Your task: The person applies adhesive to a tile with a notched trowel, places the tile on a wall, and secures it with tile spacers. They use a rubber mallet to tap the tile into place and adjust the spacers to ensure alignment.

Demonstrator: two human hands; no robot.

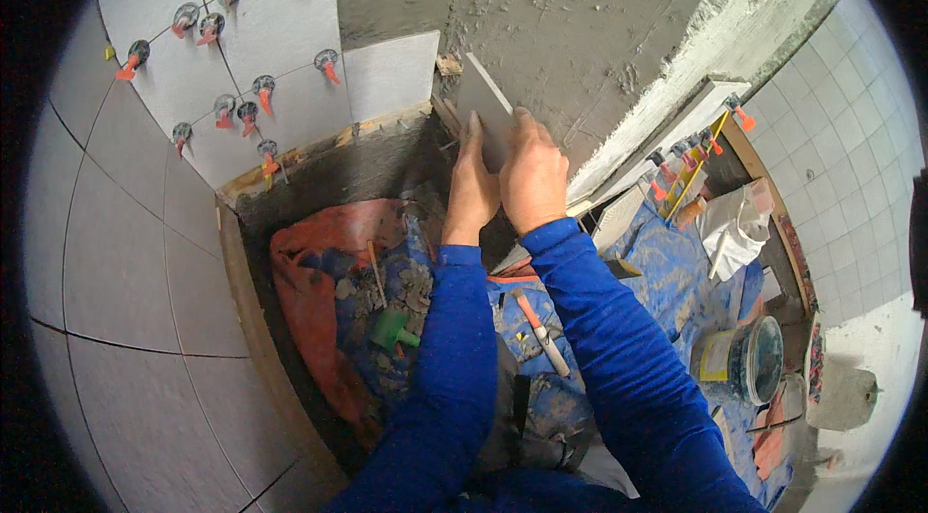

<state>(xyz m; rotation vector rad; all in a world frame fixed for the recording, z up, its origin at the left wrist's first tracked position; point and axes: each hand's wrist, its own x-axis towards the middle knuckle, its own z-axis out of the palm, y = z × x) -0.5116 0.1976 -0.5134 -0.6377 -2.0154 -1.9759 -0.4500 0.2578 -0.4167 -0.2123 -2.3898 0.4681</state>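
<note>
Between my two hands is a light grey tile piece [480, 95], tilted on edge close to the mortar-covered wall [570, 39]. My left hand [472, 186] grips its lower left side, and my right hand [534, 170] grips its right side. To the left of it, a narrow white tile [391, 76] sits on the wall above a wooden batten [329, 138]. Several grey levelling clips with red caps [263, 92] stick out along the joints of the white tiles [275, 25].
Below my hands lie a blue sheet [657, 262], a red cloth [319, 252], a green tool [391, 329] and an orange-and-white handled tool [541, 334]. A bucket [759, 358] stands at right, near a white bag [735, 228]. Large tiles [126, 252] cover the left wall.
</note>
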